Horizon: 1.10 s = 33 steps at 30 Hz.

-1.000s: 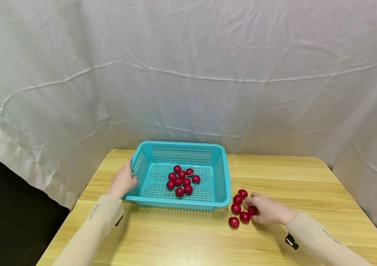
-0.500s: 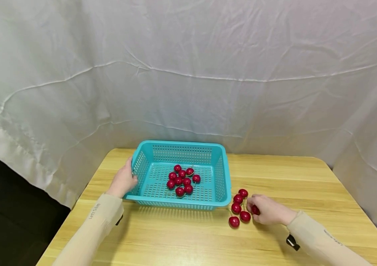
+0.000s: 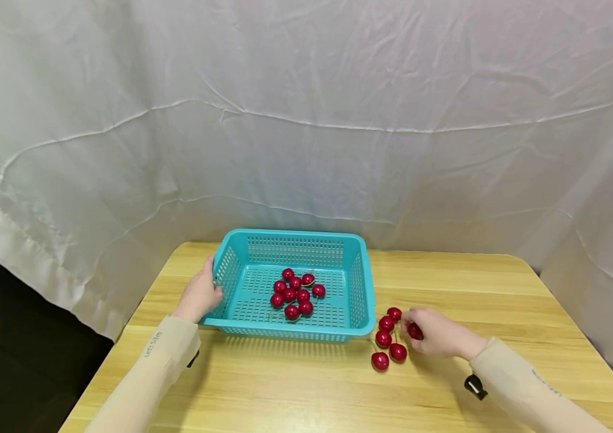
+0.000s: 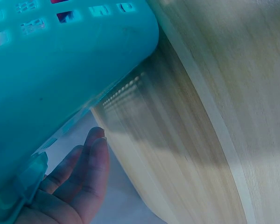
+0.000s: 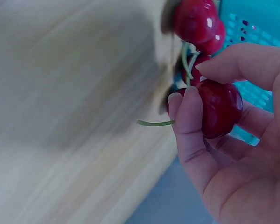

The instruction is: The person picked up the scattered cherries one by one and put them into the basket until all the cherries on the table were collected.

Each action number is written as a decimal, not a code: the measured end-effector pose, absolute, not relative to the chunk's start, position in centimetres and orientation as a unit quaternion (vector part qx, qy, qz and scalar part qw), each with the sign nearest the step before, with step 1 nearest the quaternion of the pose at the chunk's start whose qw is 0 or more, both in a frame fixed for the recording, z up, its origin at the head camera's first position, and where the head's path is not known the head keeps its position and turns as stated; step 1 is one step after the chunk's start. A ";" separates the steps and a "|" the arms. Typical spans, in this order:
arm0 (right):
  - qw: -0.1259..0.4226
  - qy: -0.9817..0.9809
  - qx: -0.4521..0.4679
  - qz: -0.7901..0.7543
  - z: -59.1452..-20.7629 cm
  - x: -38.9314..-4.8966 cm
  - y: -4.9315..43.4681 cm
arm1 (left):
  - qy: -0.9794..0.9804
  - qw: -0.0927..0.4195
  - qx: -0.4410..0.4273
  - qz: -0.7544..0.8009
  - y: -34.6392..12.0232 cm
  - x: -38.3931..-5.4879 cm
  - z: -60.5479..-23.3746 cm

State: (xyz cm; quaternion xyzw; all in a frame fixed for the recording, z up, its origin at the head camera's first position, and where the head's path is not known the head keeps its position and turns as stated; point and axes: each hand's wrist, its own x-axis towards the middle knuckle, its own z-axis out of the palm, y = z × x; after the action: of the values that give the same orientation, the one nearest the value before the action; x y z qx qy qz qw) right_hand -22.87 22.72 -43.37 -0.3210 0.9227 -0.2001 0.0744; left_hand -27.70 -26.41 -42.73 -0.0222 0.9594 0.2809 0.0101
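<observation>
At the left end of the blue plastic basket [image 3: 290, 331], my left hand [image 3: 198, 294] holds the rim, its thumb on the inner side. The left wrist view has the fingers [image 4: 95, 163] extended outside the basket wall. To the right of the basket, my right hand [image 3: 442, 334] holds a dark red cherry [image 5: 221, 108] between thumb and fingers. A green stem [image 5: 156, 123] sticks out past the fingertips. Several cherries [image 3: 384, 338] with stems lie on the table beside that hand, near the basket's right front corner. More cherries [image 3: 290, 294] sit on the basket floor.
The wooden table [image 3: 285, 391] bears the basket near its back edge. A pale grey curtain [image 3: 306, 150] hangs behind and around the table. A dark area [image 3: 14, 349] lies beyond the left edge.
My right hand has gathered a cherry from the right of the loose group and raised it slightly, away from the others. The left hand and basket stay in place.
</observation>
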 end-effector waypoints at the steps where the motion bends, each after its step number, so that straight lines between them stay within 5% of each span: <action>1: 0.073 0.922 -0.322 -0.201 -43.2 -22.9 22.7 | 0.959 0.010 -0.022 0.281 -26.4 -27.7 -42.7; 33: -0.028 0.909 -0.385 -0.160 -34.8 -25.5 15.1 | 0.961 0.008 -0.016 0.276 -26.6 -27.8 -43.0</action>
State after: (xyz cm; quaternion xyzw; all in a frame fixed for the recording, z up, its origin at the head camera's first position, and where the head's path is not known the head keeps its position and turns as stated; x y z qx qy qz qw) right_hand -25.46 15.07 -34.79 -0.3848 0.9086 -0.1597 -0.0283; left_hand -27.80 -26.58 -43.03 -0.0157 0.9610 0.2759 0.0084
